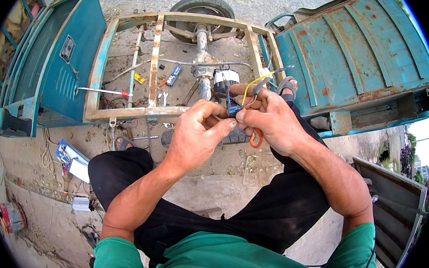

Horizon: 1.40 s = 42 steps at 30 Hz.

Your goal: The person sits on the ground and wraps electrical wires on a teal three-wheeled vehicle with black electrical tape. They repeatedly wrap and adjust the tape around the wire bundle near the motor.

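Both my hands meet over the vehicle frame, at a bundle of electrical wires [247, 92] in yellow, black, blue and red, with an orange loop hanging below. My right hand [269, 117] is closed round the bundle, thumb and forefinger pinching near a small dark part with blue on it. On the other side of that part, my left hand [197, 130] is closed, its thumb and fingertips close together. Whether anything lies between them is hidden. Just beyond the fingers sits a silver and black electric motor [226, 76] beside the axle [201, 44].
Around the axle runs a rusty, pale frame [156, 63], with a wheel [200, 11] at the far side. Teal panels stand at left [70, 59] and right [354, 47]. A screwdriver [101, 91], a blue box [173, 76] and a wrench [165, 98] lie about.
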{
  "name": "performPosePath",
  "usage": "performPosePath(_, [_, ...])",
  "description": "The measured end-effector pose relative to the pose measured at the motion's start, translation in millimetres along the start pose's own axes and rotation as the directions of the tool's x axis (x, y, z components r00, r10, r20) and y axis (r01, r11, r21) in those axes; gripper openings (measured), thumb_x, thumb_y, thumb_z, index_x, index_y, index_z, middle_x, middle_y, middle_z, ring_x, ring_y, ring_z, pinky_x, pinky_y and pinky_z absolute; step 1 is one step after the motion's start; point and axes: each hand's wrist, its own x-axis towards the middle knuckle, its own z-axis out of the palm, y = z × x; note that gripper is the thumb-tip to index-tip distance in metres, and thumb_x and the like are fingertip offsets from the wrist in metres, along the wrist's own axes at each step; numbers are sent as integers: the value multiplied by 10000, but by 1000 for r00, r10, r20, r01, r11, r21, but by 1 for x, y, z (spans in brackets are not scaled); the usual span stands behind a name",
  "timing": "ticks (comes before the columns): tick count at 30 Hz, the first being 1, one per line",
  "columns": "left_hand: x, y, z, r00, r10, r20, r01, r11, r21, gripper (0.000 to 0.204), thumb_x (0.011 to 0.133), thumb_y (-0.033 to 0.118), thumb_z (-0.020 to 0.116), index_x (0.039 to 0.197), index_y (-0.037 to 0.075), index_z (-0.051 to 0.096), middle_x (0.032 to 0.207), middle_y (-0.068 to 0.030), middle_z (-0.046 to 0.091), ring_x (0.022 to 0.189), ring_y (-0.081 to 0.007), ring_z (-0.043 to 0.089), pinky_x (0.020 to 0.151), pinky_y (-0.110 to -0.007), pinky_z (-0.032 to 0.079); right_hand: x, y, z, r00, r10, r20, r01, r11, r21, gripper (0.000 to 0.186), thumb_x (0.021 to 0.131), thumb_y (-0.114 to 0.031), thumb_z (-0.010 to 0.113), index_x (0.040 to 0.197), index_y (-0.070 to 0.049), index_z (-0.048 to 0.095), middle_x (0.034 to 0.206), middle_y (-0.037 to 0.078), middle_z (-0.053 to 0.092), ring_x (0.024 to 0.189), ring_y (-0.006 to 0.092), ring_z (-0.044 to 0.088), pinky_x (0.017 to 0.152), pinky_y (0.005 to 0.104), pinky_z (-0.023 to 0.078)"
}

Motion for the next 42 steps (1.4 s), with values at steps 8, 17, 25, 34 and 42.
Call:
performPosePath(8, [5, -11, -2, 997, 78, -22, -78, 997, 29, 165, 857, 94, 751, 855, -25, 635, 993, -87, 618, 864, -137, 615, 738, -282, 521, 1, 5, -3, 999, 26, 26, -28, 996, 87, 489, 899, -76, 628, 1354, 72, 530, 942, 73, 677, 813, 109, 629, 766, 267, 513])
performPosePath(17, [-1, 8, -13, 903, 428, -31, -391, 851, 352, 149, 814, 43, 735, 841, -2, 596, 1025, -92, 592, 958, -182, 573, 863, -326, 475, 5, 3, -11, 990, -94, -102, 89, 995, -53, 394, 930, -95, 676, 1276, 66, 578, 910, 21, 667, 806, 78, 607, 716, 245, 505])
performPosePath(25, [8, -2, -17, 929, 369, 5, -367, 925, -100, 159, 870, 126, 688, 935, 1, 615, 1174, -117, 582, 1089, -194, 565, 971, -363, 449, 13, 9, -13, 999, 40, -17, -37, 991, 131, 376, 932, -112, 688, 1256, 53, 591, 898, 24, 662, 734, 85, 565, 653, 235, 470])
performPosePath(34, [23, -28, -18, 971, 172, 165, -34, 788, -615, 289, 893, 182, 642, 1102, -16, 628, 1113, -90, 677, 1042, -162, 614, 991, -361, 446, 6, 11, -14, 996, -16, 88, 1, 986, 169, 477, 913, -79, 739, 1324, 72, 551, 904, 43, 675, 849, 115, 642, 784, 261, 535])
performPosePath(42, [21, -20, -19, 972, 132, 195, -8, 846, -533, 262, 905, 201, 636, 1059, -10, 619, 1133, -119, 676, 1052, -179, 609, 986, -366, 446, 2, 10, -15, 986, -78, 145, 77, 997, 9, 538, 896, -57, 757, 1368, 68, 533, 907, 35, 686, 864, 92, 654, 801, 254, 538])
